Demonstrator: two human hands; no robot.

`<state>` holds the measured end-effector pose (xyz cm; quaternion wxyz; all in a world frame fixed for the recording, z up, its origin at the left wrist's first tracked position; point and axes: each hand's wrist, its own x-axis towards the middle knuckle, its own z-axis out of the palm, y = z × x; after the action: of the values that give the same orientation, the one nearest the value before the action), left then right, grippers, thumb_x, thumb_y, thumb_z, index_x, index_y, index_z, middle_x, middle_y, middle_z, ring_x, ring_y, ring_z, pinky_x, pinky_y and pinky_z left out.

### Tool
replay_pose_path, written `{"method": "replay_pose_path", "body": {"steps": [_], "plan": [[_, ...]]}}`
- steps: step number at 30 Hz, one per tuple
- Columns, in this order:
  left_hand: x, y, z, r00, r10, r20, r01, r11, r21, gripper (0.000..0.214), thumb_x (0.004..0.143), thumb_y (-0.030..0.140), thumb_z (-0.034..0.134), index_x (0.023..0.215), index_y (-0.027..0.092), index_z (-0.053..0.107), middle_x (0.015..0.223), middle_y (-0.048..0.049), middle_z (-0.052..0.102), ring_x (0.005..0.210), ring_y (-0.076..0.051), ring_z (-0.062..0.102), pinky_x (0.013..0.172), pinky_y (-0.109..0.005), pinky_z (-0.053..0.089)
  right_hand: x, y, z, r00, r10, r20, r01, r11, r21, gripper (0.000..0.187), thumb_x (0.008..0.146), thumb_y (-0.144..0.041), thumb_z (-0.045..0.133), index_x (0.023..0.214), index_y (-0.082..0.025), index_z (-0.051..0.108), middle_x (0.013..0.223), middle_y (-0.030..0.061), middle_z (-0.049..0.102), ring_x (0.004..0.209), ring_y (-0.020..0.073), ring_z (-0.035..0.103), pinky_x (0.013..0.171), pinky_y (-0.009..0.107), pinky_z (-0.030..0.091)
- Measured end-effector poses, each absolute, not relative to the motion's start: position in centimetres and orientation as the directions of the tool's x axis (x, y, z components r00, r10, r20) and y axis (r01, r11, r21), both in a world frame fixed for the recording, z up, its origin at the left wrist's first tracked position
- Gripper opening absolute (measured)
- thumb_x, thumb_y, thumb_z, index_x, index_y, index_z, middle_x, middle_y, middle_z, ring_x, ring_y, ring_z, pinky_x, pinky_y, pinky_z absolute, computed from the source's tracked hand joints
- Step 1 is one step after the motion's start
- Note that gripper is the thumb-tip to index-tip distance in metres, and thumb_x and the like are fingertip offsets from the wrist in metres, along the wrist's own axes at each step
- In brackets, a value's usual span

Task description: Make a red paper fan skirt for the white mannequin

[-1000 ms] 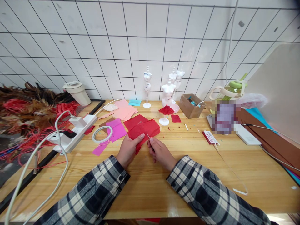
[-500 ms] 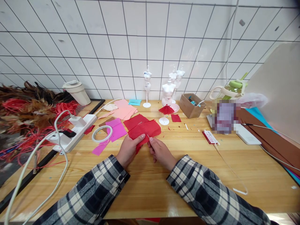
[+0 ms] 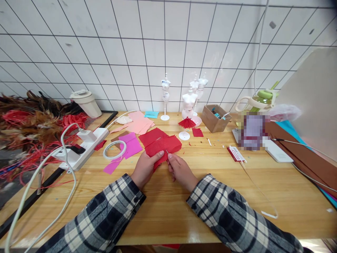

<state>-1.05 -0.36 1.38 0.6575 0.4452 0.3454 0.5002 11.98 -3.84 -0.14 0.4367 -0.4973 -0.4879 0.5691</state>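
Observation:
My left hand (image 3: 145, 168) is closed on a thin red sheet (image 3: 165, 144), crepe paper or cloth by its look, with the thumb pressed on top. Between the thumb and forefinger of my right hand (image 3: 181, 169) is a thin needle-like thing (image 3: 166, 151), its tip against the sheet's near right part. The right fingers are curled, close to the left thumb. Another red piece (image 3: 152, 136) lies just behind the held one. A small red pleated skirt (image 3: 187, 122) is on a white stand (image 3: 184, 136) beyond my hands.
Left lie a tape roll (image 3: 115, 150), magenta sheets (image 3: 133, 146) and a power strip (image 3: 85, 149) with cables. White mannequin forms (image 3: 165, 93) and a cardboard box (image 3: 216, 118) stand at the back. A white-labelled packet (image 3: 236, 154) with trailing thread lies right.
Both hands and the red sheet have shifted very slightly right. The grips look the same, and the needle-like thing still points at the sheet.

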Motion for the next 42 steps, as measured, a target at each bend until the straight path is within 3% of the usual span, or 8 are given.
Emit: {"method": "replay_pose_path", "body": {"steps": [11, 18, 24, 34, 42], "plan": [[-1.22, -0.35, 1.35, 0.287, 0.958, -0.007, -0.285, 0.093, 0.954, 0.020, 0.073, 0.032, 0.072, 0.079, 0.015, 0.066, 0.070, -0.0035, 0.068, 0.063, -0.016, 0.060, 0.062, -0.028, 0.047, 12.15, -3.74, -0.40, -0.143, 0.978, -0.153, -0.023, -0.157, -0.987, 0.039, 0.090, -0.059, 0.035, 0.075, -0.023, 0.043, 0.053, -0.0056, 0.036, 0.040, 0.0101, 0.030, 0.033, 0.024, 0.035], [-1.49, -0.23, 1.32, 0.227, 0.972, -0.065, -0.195, 0.110, 0.975, 0.028, 0.069, 0.036, 0.075, 0.084, 0.015, 0.064, 0.069, -0.0023, 0.066, 0.054, -0.013, 0.055, 0.048, -0.023, 0.040, 12.25, -3.80, -0.04, -0.144, 0.974, -0.174, -0.034, -0.181, -0.983, 0.041, 0.089, -0.061, 0.037, 0.074, -0.023, 0.042, 0.052, -0.0065, 0.036, 0.039, 0.0095, 0.030, 0.032, 0.023, 0.035], [-1.32, -0.27, 1.59, 0.196, 0.980, -0.022, -0.246, 0.071, 0.967, 0.022, 0.071, 0.034, 0.074, 0.077, 0.016, 0.065, 0.067, -0.0031, 0.067, 0.062, -0.017, 0.060, 0.056, -0.027, 0.047, 12.24, -3.87, 0.15, -0.152, 0.972, -0.178, -0.010, -0.181, -0.983, 0.041, 0.088, -0.061, 0.036, 0.075, -0.023, 0.043, 0.052, -0.0059, 0.037, 0.040, 0.0099, 0.031, 0.033, 0.024, 0.036], [-1.66, 0.09, 1.19, 0.185, 0.983, 0.022, -0.125, 0.002, 0.992, 0.034, 0.069, 0.035, 0.075, 0.095, 0.015, 0.068, 0.093, -0.0084, 0.073, 0.084, -0.023, 0.066, 0.082, -0.035, 0.050, 12.26, -3.59, -0.59, -0.106, 0.981, -0.162, 0.018, -0.161, -0.987, 0.044, 0.087, -0.064, 0.038, 0.074, -0.023, 0.044, 0.053, -0.0043, 0.039, 0.038, 0.0099, 0.033, 0.032, 0.025, 0.035], [-1.60, -0.05, 1.06, 0.184, 0.982, 0.034, -0.148, -0.007, 0.989, 0.032, 0.070, 0.036, 0.075, 0.093, 0.015, 0.071, 0.087, -0.0069, 0.073, 0.080, -0.022, 0.065, 0.080, -0.035, 0.050, 12.30, -3.62, -0.64, -0.103, 0.984, -0.145, 0.037, -0.142, -0.989, 0.043, 0.087, -0.064, 0.039, 0.074, -0.023, 0.044, 0.052, -0.0057, 0.037, 0.039, 0.0101, 0.034, 0.033, 0.024, 0.034]]}}
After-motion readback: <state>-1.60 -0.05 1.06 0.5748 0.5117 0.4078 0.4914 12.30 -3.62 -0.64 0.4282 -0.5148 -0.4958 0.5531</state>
